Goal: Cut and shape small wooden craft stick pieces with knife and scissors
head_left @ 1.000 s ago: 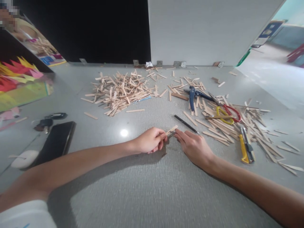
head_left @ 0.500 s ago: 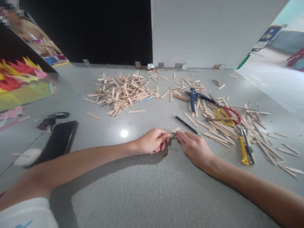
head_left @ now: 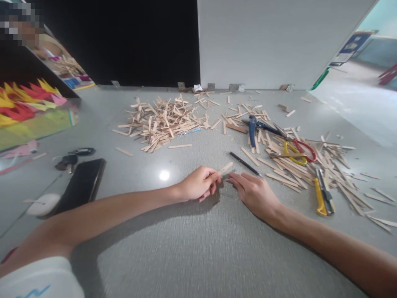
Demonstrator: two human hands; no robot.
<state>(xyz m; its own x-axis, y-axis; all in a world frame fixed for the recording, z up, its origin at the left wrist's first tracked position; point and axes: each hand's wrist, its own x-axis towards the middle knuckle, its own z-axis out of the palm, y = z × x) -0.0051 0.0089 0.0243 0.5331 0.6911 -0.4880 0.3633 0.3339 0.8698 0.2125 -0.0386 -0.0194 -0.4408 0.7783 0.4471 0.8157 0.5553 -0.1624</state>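
Note:
My left hand pinches a wooden craft stick, whose rounded end points up and to the right. Close beside it, my right hand has its fingers pressed together just above the table. A small dark edge shows at those fingertips, too small to name. The stick's end and my right fingertips are apart. Just beyond my right hand lies a black pen.
Craft sticks form a loose pile at the back. On the right, more sticks lie under blue-handled cutters, scissors and a yellow utility knife. A phone, keys and a white mouse are left.
My right fingertips have come away from the craft stick, which they were touching with a small dark edge. More of the stick shows, and my left hand still holds it.

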